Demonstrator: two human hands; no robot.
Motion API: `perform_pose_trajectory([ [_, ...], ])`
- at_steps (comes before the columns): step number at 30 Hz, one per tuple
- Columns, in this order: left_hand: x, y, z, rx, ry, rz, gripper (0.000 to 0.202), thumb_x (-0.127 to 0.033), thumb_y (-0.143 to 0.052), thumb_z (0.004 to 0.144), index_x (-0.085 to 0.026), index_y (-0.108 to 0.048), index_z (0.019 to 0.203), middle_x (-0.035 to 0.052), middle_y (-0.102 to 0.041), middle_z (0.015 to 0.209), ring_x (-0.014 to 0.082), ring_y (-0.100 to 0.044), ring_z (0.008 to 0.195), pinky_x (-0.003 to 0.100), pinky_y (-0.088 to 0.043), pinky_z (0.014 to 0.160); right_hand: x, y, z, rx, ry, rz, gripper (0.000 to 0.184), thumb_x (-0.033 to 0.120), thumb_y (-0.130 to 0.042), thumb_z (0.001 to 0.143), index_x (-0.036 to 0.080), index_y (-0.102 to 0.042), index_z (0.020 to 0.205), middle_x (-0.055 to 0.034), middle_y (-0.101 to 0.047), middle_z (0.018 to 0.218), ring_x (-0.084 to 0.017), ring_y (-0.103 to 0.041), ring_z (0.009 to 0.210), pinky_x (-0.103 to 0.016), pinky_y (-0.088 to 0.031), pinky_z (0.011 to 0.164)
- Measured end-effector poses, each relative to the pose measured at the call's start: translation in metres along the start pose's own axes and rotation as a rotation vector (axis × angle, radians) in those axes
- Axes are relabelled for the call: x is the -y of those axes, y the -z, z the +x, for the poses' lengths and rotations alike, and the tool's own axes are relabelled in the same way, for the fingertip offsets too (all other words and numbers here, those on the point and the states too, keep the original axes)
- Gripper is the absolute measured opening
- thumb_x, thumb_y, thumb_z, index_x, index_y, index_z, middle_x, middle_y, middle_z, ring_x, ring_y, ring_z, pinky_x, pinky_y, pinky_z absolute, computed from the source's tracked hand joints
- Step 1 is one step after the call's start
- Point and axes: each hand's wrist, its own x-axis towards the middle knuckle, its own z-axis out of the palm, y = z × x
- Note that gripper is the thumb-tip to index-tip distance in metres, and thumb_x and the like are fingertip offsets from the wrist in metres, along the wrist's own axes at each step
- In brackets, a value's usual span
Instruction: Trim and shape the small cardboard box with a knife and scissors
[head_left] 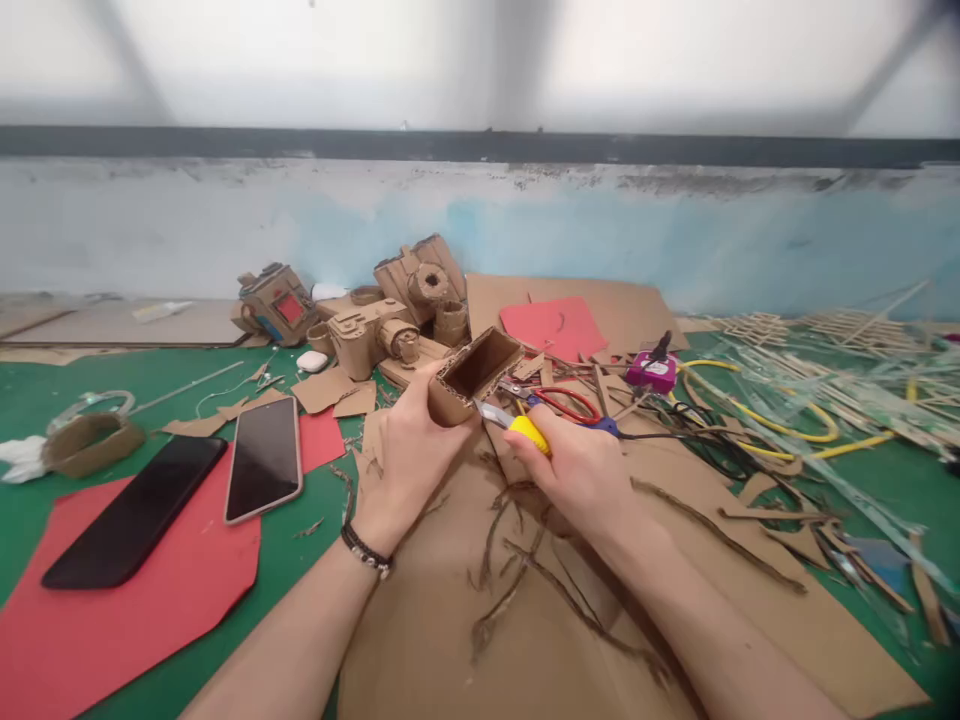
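Note:
My left hand [412, 450] is wrapped round a small open-topped cardboard box [452, 400], tilted so that its dark inside shows. In my right hand [577, 460] is a utility knife [529, 434] with a yellow handle. Its blade points left and meets, or nearly meets, the lower front corner of the box; I cannot tell whether it is cutting in. Just behind the knife lie scissors with red-and-blue handles [570, 403]. A large cardboard sheet [427, 620] lies beneath both hands, with twisted brown strips [570, 590] on it.
Several cardboard model cameras [360, 335] stand at the back. Two phones [142, 515] [264, 458] lie on the left, near red paper [172, 620]. To the right are a purple box [651, 371], a yellow cable [817, 410], thin sticks [847, 340] and scraps. A wall [562, 230] closes the back.

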Motion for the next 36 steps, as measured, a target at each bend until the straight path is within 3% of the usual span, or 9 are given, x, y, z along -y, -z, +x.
perform_pose_trajectory([
  [5, -0.003, -0.001, 0.000, 0.002, 0.058, 0.043, 0.056, -0.025, -0.087, 0.080, -0.029, -0.069, 0.133, 0.0014, -0.086, 0.114, 0.0280, -0.083, 0.101, 0.033, -0.060, 0.084, -0.004, -0.004, 0.000, -0.039, -0.006, -0.071, 0.081, 0.078, -0.017, 0.111, 0.021, -0.063, 0.075, -0.0013, -0.059, 0.055, -0.014, -0.046, 0.047, -0.028, -0.019, 0.053],
  [13, -0.004, -0.002, 0.001, 0.021, 0.093, 0.070, 0.054, -0.029, -0.087, 0.081, -0.030, -0.069, 0.132, 0.0019, -0.086, 0.114, 0.0295, -0.082, 0.104, 0.034, -0.060, 0.085, -0.008, -0.004, 0.002, -0.097, 0.031, -0.149, 0.082, 0.076, -0.019, 0.112, 0.020, -0.063, 0.073, -0.0010, -0.060, 0.054, -0.012, -0.043, 0.044, -0.027, -0.019, 0.052],
  [21, -0.002, -0.004, 0.000, 0.009, 0.046, 0.070, 0.052, -0.030, -0.084, 0.084, -0.032, -0.069, 0.134, 0.0014, -0.086, 0.118, 0.0295, -0.083, 0.106, 0.035, -0.062, 0.088, -0.010, 0.003, 0.004, -0.035, -0.016, -0.196, 0.088, 0.079, -0.015, 0.111, 0.019, -0.069, 0.075, -0.0032, -0.061, 0.056, -0.013, -0.045, 0.048, -0.029, -0.018, 0.053],
  [29, -0.004, -0.009, 0.003, 0.010, 0.033, 0.116, 0.055, -0.030, -0.083, 0.087, -0.034, -0.069, 0.139, 0.0024, -0.086, 0.121, 0.0327, -0.083, 0.111, 0.039, -0.064, 0.091, -0.019, -0.006, 0.004, -0.026, -0.091, -0.220, 0.097, 0.084, -0.004, 0.106, 0.020, -0.072, 0.080, -0.0045, -0.064, 0.059, -0.014, -0.046, 0.049, -0.032, -0.014, 0.055],
  [34, -0.005, -0.006, 0.003, 0.005, 0.014, 0.147, 0.055, -0.028, -0.083, 0.086, -0.034, -0.069, 0.139, 0.0025, -0.086, 0.122, 0.0329, -0.083, 0.112, 0.040, -0.065, 0.092, -0.025, -0.008, 0.004, 0.009, -0.109, -0.216, 0.095, 0.086, -0.008, 0.105, 0.021, -0.073, 0.082, -0.0054, -0.068, 0.065, -0.015, -0.049, 0.051, -0.031, -0.014, 0.055],
  [36, -0.005, -0.004, 0.000, -0.007, -0.032, 0.146, 0.057, -0.024, -0.084, 0.084, -0.033, -0.070, 0.139, 0.0020, -0.085, 0.127, 0.0313, -0.082, 0.114, 0.039, -0.065, 0.095, -0.033, -0.006, 0.006, 0.019, -0.181, -0.239, 0.094, 0.086, -0.009, 0.105, 0.021, -0.073, 0.083, -0.0063, -0.068, 0.066, -0.016, -0.049, 0.051, -0.031, -0.014, 0.055],
])
